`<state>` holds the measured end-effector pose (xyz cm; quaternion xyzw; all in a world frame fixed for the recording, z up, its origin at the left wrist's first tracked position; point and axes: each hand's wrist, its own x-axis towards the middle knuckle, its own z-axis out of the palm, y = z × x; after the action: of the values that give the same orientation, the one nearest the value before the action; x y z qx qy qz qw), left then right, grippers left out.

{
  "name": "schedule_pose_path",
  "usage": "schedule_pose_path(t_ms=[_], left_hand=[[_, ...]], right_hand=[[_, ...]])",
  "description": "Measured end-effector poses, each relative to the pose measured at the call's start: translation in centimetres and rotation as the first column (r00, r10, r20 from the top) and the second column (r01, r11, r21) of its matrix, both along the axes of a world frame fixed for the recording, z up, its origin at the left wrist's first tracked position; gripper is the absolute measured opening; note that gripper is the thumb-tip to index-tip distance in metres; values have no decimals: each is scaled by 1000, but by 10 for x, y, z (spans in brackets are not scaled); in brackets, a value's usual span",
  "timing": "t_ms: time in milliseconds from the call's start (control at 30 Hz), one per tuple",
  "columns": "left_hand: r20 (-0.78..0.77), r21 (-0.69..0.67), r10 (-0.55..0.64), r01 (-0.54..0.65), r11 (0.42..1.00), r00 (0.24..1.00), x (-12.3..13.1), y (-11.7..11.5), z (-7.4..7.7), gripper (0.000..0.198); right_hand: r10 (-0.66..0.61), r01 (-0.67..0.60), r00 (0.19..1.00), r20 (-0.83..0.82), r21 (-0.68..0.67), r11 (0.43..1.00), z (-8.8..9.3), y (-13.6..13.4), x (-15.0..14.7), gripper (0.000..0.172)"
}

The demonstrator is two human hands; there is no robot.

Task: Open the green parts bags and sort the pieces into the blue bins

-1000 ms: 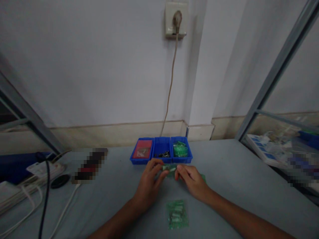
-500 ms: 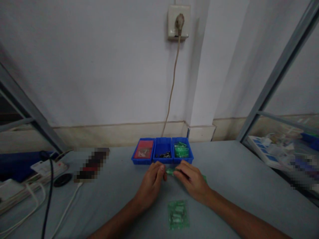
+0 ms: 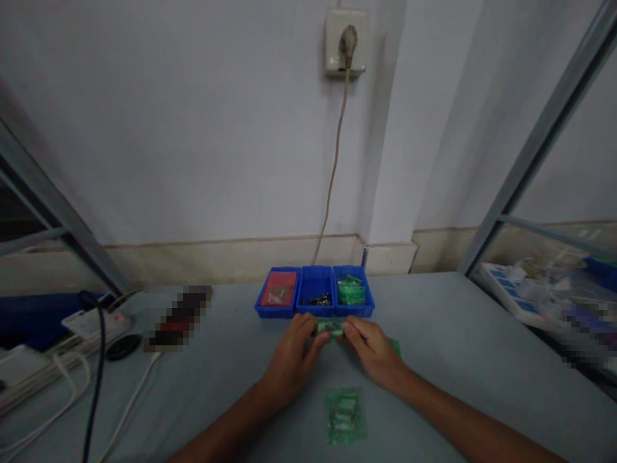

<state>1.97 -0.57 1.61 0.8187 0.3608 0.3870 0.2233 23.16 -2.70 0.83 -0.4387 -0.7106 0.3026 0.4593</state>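
Between my two hands is a small green plastic packet (image 3: 330, 328), held just in front of the blue bins. My left hand (image 3: 293, 352) pinches its left end, and my right hand (image 3: 372, 349) pinches its right end. Part of another green piece (image 3: 395, 347) shows behind my right hand, mostly hidden. Nearer to me, a green see-through packet (image 3: 346, 416) with several pale cylindrical pieces inside lies flat on the table.
Three blue bins stand joined in a row: a left bin (image 3: 259, 312) with red packets, a middle bin (image 3: 315, 280) with small dark metal parts, a right bin (image 3: 369, 308) with green packets. Cables and a power strip (image 3: 91, 325) lie at left; a pale box (image 3: 511, 296) is at right.
My hands have turned the green packet so more of its face shows, stretched between them. The left thumb has moved rightward onto it. The packet on the table has not moved.
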Motion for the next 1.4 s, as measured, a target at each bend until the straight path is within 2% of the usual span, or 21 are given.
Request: schedule_pose_path(t_ms=[67, 100, 167, 200, 333, 400, 467, 567, 667, 733, 800, 900, 967, 1100, 1233, 1333, 1400], left_hand=[[16, -50, 77, -76, 996, 997, 0, 1, 0, 29], [22, -74, 98, -96, 993, 995, 0, 1, -1, 32], [30, -118, 93, -89, 989, 995, 1, 1, -2, 35], [33, -134, 83, -78, 988, 996, 2, 2, -2, 36], [26, -157, 34, -29, 987, 999, 3, 0, 1, 40], [39, -167, 23, -16, 986, 999, 3, 0, 3, 44], [79, -184, 36, -21, 983, 996, 3, 0, 2, 41], [134, -202, 50, -22, 979, 990, 1, 3, -3, 21], [144, -158, -6, 29, 987, 990, 1, 6, -10, 46], [118, -101, -46, 59, 993, 992, 0, 7, -11, 54], [76, -62, -68, 72, 995, 995, 0, 7, -8, 43], [27, -65, -66, 68, 996, 997, -1, 6, -1, 14], [22, -91, -49, 51, 995, 999, 0, 5, 2, 22], [34, -152, -28, 33, 988, 999, 1, 3, 5, 41], [69, -222, -87, 100, 970, 994, 2, 2, 5, 47], [83, -246, -99, 117, 962, 992, 2, 2, 5, 49], [65, -250, -109, 122, 960, 992, 2, 2, 6, 50]], right_hand=[[-30, 30, 1000, -5, 28, 999, 0, -1, 0, 23], [-40, 40, 999, -2, 43, 998, 0, -1, 1, 23], [-40, 37, 999, 24, 91, 995, -1, 0, 3, 39], [-32, 26, 998, 46, 130, 991, -1, 1, 4, 41], [9, -39, 993, 120, 255, 966, 0, 2, 7, 22], [-2, -25, 993, 115, 233, 972, 1, 2, 6, 15], [-39, 25, 996, 81, 162, 986, 3, 2, 4, 25], [-67, 67, 998, 6, 43, 997, 4, 2, 1, 36], [-40, 39, 998, -48, -28, 999, 6, 3, 0, 38], [-25, 22, 998, -61, -50, 999, 5, 3, 0, 38], [-25, 21, 998, -57, -61, 998, 4, 2, -1, 40], [-33, 29, 998, -54, -75, 997, 3, 2, 0, 45], [-40, 36, 996, -77, -53, 998, 3, 3, 1, 45], [-54, 63, 993, -108, 75, 995, 6, 5, 3, 20], [-4, 7, 1000, -18, 172, 985, 7, 4, 5, 29], [28, -30, 1000, 11, 189, 982, 6, 2, 6, 43], [37, -40, 999, 19, 193, 980, 6, 2, 7, 41]])
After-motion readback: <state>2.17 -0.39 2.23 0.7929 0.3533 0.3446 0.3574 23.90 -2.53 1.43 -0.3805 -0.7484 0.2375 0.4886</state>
